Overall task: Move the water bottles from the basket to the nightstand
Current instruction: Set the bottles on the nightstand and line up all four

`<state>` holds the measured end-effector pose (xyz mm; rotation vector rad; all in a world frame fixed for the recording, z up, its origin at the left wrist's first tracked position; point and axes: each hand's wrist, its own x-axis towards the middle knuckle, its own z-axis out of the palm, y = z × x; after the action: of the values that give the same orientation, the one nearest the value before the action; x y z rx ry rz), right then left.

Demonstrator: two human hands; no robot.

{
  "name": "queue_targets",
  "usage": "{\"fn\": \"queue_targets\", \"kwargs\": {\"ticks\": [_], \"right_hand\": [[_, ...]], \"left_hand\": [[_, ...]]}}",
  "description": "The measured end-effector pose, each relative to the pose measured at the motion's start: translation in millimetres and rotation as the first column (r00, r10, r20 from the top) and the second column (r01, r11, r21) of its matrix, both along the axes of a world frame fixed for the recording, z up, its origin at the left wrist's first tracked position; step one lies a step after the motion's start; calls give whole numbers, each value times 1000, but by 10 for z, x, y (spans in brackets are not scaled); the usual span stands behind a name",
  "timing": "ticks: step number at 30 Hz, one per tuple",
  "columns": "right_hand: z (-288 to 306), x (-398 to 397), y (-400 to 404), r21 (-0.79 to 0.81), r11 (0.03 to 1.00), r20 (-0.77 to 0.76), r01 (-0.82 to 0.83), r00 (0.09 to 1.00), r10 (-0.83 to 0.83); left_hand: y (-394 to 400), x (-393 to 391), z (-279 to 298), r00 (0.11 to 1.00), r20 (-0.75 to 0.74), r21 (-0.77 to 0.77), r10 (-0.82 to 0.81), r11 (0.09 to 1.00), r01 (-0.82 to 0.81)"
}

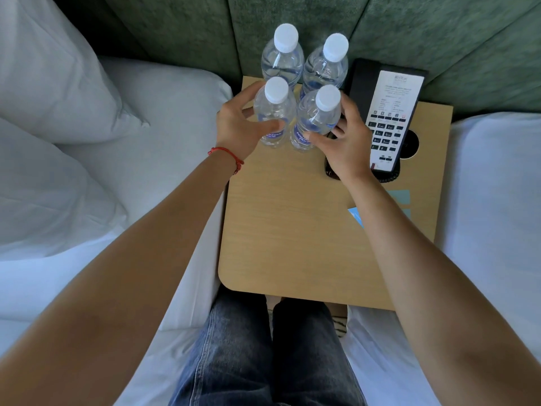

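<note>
Nearest: blue jeans [263,356], two legs, standing between two white-sheeted beds, at the near edge of the nightstand [287,230], light wood, rounded corner. Blue card [355,215] on the nightstand top, right side, partly covered by the right forearm. Left wrist with red string bracelet [227,155].

Further in: left hand [237,130], fingers and thumb curled round the near-left water bottle [273,112], clear plastic, white cap, blue label, upright on the nightstand. Right hand [345,148], thumb and fingers curled round the near-right water bottle [314,118], same make, upright, just beside the first, apparently touching. Black telephone [386,121] just right of the right hand, white faceplate, dark keypad, coiled cord at its near end; round black socket in the tabletop beside it.

Further back: far-left water bottle [282,57] and far-right water bottle [326,65], both upright, white-capped, close behind the front pair, forming a two-by-two block at the nightstand's rear left.

Farthest: green upholstered headboard [409,33]; white pillows [52,83] on the left bed.
</note>
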<state>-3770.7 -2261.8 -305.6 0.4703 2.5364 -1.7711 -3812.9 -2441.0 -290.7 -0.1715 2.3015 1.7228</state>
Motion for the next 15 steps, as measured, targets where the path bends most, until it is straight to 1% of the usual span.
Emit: {"fn": "queue_targets", "kwargs": {"ticks": [8, 15], "right_hand": [[18, -72, 70, -13, 998, 23, -59, 998, 59], [18, -106, 149, -48, 994, 50, -96, 994, 99]], "left_hand": [[44, -24, -36, 1000, -2, -8, 30, 1000, -30], [30, -40, -35, 1000, 9, -11, 13, 1000, -13]]}}
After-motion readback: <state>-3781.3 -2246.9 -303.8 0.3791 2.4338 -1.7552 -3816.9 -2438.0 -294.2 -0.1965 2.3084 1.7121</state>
